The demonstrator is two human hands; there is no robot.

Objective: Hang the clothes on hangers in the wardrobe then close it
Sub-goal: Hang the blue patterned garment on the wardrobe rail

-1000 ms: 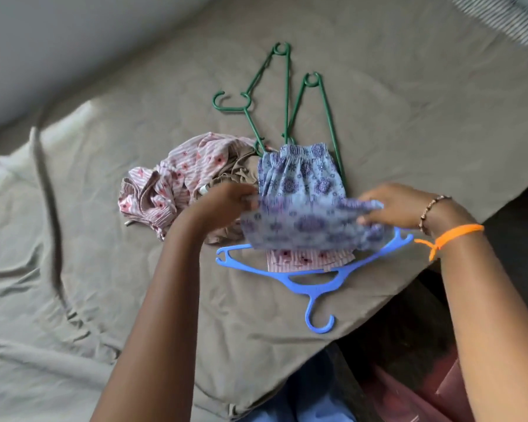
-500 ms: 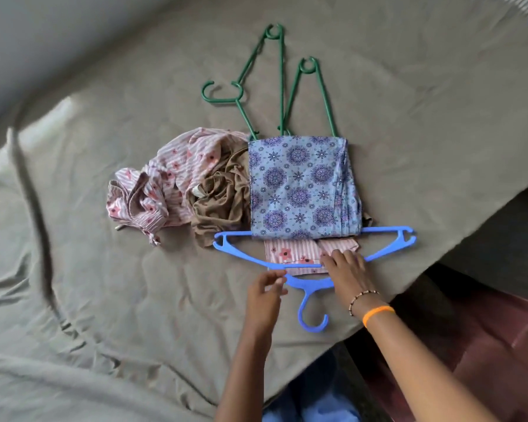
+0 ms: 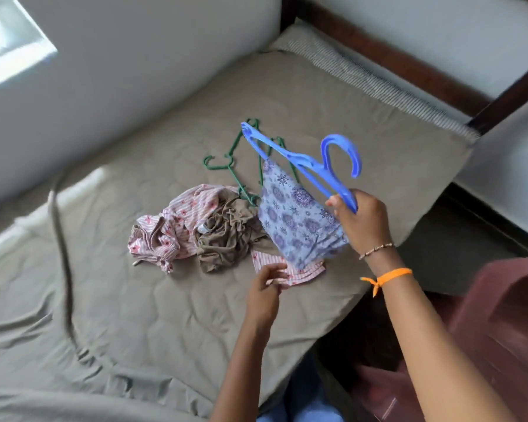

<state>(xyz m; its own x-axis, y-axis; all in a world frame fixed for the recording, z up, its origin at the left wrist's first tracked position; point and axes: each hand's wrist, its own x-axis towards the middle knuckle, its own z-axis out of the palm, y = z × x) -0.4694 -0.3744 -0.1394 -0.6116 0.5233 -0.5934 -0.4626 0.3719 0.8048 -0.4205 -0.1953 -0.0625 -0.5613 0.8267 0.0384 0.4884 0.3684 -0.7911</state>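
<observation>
My right hand (image 3: 358, 217) grips one end of a blue plastic hanger (image 3: 305, 164) and holds it tilted above the bed, hook upward. A blue patterned garment (image 3: 296, 220) hangs over the hanger's bar. Under its lower edge a pink striped cloth (image 3: 302, 274) lies on the bed, and the fingers of my left hand (image 3: 267, 283) pinch its near edge. To the left lie a crumpled brown garment (image 3: 229, 236) and a pink floral striped garment (image 3: 171, 233). Behind them, two green hangers (image 3: 226, 166) rest flat on the bed.
The clothes lie on a bed with a grey-green sheet (image 3: 134, 315), its corner edge at the right. A dark wooden bed frame (image 3: 393, 59) and white walls stand behind. A maroon surface (image 3: 500, 345) is low at the right. No wardrobe is in view.
My right hand took the blue hanger by one end and lifted it off the bed with the blue garment on it. My left hand moved onto the pink striped cloth. The camera view rose.
</observation>
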